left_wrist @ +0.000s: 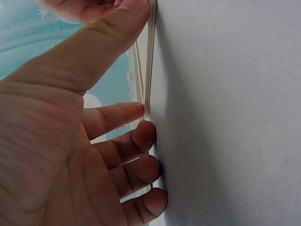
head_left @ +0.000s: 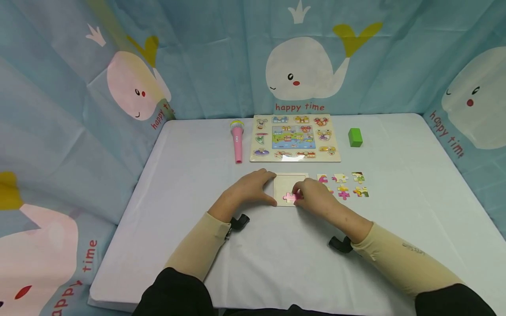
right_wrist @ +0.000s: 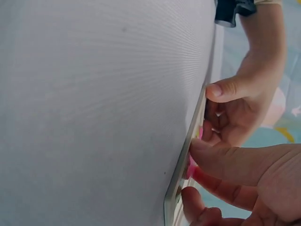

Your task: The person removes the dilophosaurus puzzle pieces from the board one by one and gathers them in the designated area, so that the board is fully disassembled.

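Note:
A small wooden puzzle board (head_left: 283,182) lies flat on the table in the head view. My left hand (head_left: 253,186) holds its left side, thumb at the near corner and index finger at the far corner. In the left wrist view, the other fingertips (left_wrist: 148,168) rest by the table. My right hand (head_left: 316,197) pinches a pink puzzle piece (right_wrist: 190,168) at the board's near edge, between thumb and index finger. Pink puzzle artwork (head_left: 290,197) shows on the board beside it; the right fingers partly hide where it ends.
Several loose puzzle pieces (head_left: 343,192) lie right of the board, some partly behind my right hand. Farther back are a pink toy microphone (head_left: 237,142), a large picture puzzle (head_left: 335,151) and a green block (head_left: 355,137). A whale-print curtain (head_left: 221,66) borders the white table (head_left: 178,175).

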Demonstrator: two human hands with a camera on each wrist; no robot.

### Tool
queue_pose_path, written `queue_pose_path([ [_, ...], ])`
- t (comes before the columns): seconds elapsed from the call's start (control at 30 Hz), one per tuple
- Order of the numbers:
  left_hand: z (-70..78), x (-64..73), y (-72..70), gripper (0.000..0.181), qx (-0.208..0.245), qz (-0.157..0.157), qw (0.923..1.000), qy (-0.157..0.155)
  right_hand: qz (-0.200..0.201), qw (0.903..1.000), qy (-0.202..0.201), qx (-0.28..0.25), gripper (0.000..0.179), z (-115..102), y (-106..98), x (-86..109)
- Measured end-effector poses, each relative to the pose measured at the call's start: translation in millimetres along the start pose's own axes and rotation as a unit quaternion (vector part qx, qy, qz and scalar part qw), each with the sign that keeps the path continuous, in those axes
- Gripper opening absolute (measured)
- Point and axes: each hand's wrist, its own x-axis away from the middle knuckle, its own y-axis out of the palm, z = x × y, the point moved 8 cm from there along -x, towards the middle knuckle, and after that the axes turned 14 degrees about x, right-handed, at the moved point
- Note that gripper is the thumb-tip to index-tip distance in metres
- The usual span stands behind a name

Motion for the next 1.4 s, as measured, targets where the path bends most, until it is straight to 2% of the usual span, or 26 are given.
queue_pose_path([
  [0.23,-0.4,-0.3,0.2,0.092,-0.001,0.001,1.0,-0.001,-0.006,0.9998,0.017,-0.007,0.026,-1.0,1.1,-0.3],
  [0.63,0.7,0.2,0.0,0.091,-0.001,0.002,1.0,-0.008,0.002,0.9999,0.007,-0.013,0.028,-0.8,1.5,0.7],
  [0.83,0.9,-0.1,0.1,0.091,-0.005,0.003,1.0,-0.006,0.006,0.9999,0.004,-0.01,0.027,-1.4,-7.6,5.0],
  [1.13,2.6,1.9,-1.3,0.092,-0.004,0.002,0.9999,-0.012,0.039,0.9991,-0.011,-0.013,0.027,0.5,-33.1,26.0],
  [1.4,1.7,1.4,0.0,0.092,-0.01,-0.002,0.9999,-0.012,0.045,0.9983,-0.021,-0.03,0.03,9.8,-52.0,51.6],
])
